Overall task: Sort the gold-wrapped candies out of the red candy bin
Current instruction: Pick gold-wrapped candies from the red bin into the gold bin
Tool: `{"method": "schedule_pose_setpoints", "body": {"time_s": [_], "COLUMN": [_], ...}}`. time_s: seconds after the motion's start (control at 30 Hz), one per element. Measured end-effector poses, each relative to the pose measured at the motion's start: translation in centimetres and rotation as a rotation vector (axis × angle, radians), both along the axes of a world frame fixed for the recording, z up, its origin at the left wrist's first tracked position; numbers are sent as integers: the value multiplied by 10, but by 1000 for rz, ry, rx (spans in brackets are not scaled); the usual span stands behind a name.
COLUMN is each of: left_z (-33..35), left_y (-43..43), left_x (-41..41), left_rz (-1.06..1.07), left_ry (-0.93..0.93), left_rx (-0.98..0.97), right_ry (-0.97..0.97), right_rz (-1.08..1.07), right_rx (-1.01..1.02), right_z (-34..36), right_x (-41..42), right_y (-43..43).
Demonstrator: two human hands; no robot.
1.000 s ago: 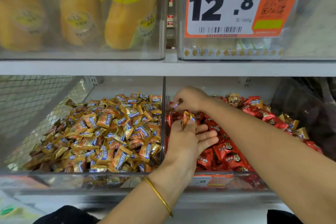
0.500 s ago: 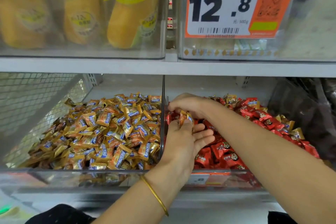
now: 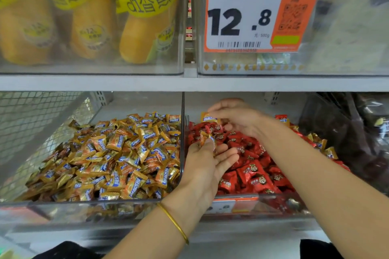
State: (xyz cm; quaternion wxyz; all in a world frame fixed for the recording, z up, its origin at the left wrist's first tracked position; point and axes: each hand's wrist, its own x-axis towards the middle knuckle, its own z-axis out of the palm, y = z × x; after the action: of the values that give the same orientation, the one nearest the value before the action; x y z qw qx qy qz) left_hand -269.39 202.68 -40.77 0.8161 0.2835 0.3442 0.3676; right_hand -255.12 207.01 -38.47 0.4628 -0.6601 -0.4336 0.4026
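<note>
The red candy bin (image 3: 252, 202) on the lower shelf holds red-wrapped candies (image 3: 250, 172). My left hand (image 3: 207, 166) lies palm up over its left side, with gold-wrapped candies (image 3: 205, 139) pinched under the thumb. My right hand (image 3: 237, 119) hovers at the back of the bin, its fingertips gripping one gold-wrapped candy (image 3: 208, 117) lifted above the red ones. More stray gold candies (image 3: 320, 143) lie at the bin's right side. A clear divider (image 3: 182, 132) separates it from the gold candy bin (image 3: 88, 208) on the left.
The shelf above (image 3: 189, 83) hangs low over both bins and carries clear boxes of yellow banana bread packs (image 3: 145, 23) and a 12.8 price tag (image 3: 250, 12). Wire mesh (image 3: 35, 124) walls the left; dark bags (image 3: 349, 132) sit on the right.
My right hand has risen from the red pile with a gold candy pinched in its fingertips. My left hand stays palm up with its gold candies.
</note>
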Motion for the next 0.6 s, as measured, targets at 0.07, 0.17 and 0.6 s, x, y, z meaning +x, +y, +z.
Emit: {"method": "schedule_pose_setpoints", "body": {"time_s": [0.07,0.17,0.6], "left_z": [2,12,45], "left_y": [-1,-4,60], "left_x": [0,-4,-125], "left_rz": [-33,-128,57], "left_ry": [-4,32,784], "left_rx": [9,153,932], "right_ry": [139,237,284], "right_rz": [-11,-20,52], "right_rx": [16,33,65], "right_z": [10,22,54], "right_x": [4,2,-117], "right_y": [-24,-56,-27]}}
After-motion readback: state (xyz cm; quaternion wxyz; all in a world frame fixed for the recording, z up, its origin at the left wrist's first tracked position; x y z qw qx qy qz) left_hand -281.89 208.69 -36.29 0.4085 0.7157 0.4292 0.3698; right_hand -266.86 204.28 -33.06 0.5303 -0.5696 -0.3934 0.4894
